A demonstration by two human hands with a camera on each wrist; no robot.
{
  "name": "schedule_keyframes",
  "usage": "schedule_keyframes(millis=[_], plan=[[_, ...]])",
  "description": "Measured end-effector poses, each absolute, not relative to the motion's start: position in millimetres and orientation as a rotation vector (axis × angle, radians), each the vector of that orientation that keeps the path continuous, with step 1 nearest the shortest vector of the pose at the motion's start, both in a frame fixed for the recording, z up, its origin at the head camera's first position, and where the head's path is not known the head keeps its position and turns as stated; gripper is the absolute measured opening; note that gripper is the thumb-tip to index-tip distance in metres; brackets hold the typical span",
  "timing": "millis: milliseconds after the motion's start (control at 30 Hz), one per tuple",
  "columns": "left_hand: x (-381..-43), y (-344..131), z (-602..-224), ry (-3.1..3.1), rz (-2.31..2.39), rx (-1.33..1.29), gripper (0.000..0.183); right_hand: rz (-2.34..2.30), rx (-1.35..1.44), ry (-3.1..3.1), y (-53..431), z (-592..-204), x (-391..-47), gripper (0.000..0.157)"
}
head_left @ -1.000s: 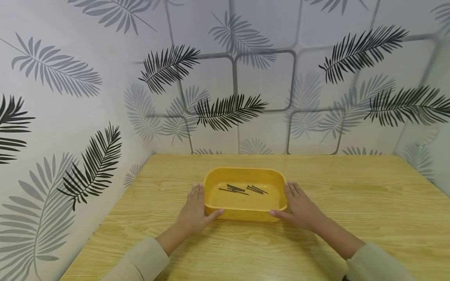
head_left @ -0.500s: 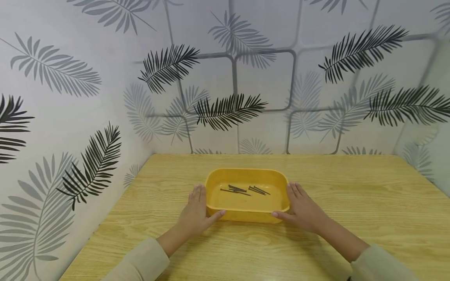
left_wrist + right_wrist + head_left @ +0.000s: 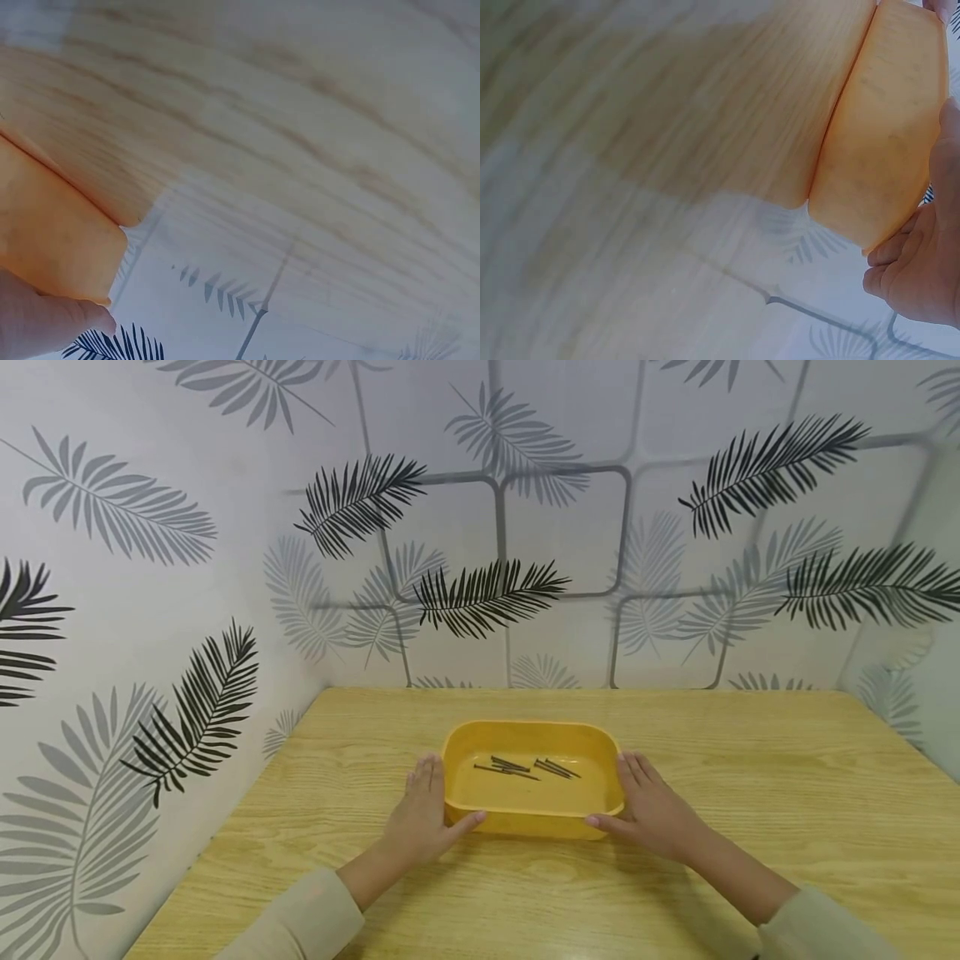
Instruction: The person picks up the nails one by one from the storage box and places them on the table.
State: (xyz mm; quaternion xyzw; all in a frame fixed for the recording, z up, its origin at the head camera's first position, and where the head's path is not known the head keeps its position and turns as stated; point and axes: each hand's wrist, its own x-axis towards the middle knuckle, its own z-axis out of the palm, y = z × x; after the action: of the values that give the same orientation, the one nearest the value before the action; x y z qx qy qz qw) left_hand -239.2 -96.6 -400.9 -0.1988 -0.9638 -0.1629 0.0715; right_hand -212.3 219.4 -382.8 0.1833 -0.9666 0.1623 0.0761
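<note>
A yellow rectangular tray (image 3: 532,823) with rounded corners sits on the wooden table in the head view. Several dark nails (image 3: 510,767) lie on its floor in two loose groups. My left hand (image 3: 420,814) rests along the tray's left end, fingers extended and thumb against the near wall by the rim. At the opposite end my right hand (image 3: 660,810) presses in the same way, with its thumb across the near right corner. The left wrist view catches only the left thumb (image 3: 82,319) at the tray wall. Both palms are partly hidden.
The light wooden table (image 3: 360,735) spreads around the tray on all sides. Behind it and to the left stand pale walls (image 3: 555,527) with a leaf pattern. Beige sleeves (image 3: 315,914) cover both forearms.
The tray has slid slightly to the right and a little toward the person, with the nails inside it. Both hands have moved along with it, keeping their places at its ends.
</note>
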Motion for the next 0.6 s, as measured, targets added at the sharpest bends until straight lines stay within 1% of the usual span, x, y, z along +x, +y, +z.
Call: schedule_keyframes(millis=[333, 600], plan=[[-236.6, -92.1, -402.3, -2.889, -0.517, -0.610, 0.101, 0.516, 0.554, -2.902, 225.1, -385.3, -208.1, 0.097], [-233.2, -89.5, -402.0, -2.853, -0.570, -0.626, 0.106, 0.535, 0.540, -2.915, 228.7, -384.6, -204.7, 0.096]])
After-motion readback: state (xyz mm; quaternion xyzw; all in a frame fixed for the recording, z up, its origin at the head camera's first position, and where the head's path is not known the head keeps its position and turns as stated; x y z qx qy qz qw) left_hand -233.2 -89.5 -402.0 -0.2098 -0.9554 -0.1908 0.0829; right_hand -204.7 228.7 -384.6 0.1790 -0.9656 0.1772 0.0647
